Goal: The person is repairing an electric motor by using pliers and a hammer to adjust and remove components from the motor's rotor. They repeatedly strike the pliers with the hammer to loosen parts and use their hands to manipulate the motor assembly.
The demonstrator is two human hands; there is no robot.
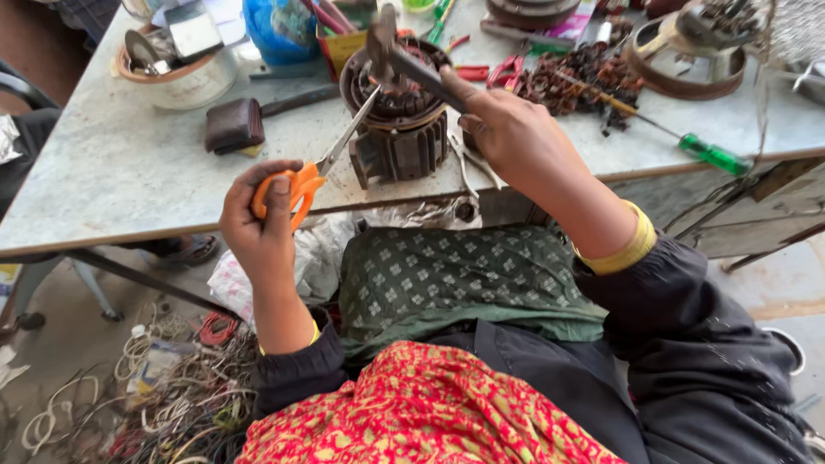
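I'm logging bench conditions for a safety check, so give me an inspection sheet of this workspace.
Surface: grey tabletop, worn and crowded toward the far edge.
Job's things: dark motor stator at the near edge; orange-handled scissors with blades pointing at it; a dark metal tool resting on its top.
Clutter: green-handled screwdriver, red pliers, heap of stripped windings, white bowl of parts, brown block.
Grip: left hand grips the scissors; right hand grips the tool.
Cables: tangled wire scraps on the floor.
Surroundings: metal ring housing, blue bag.
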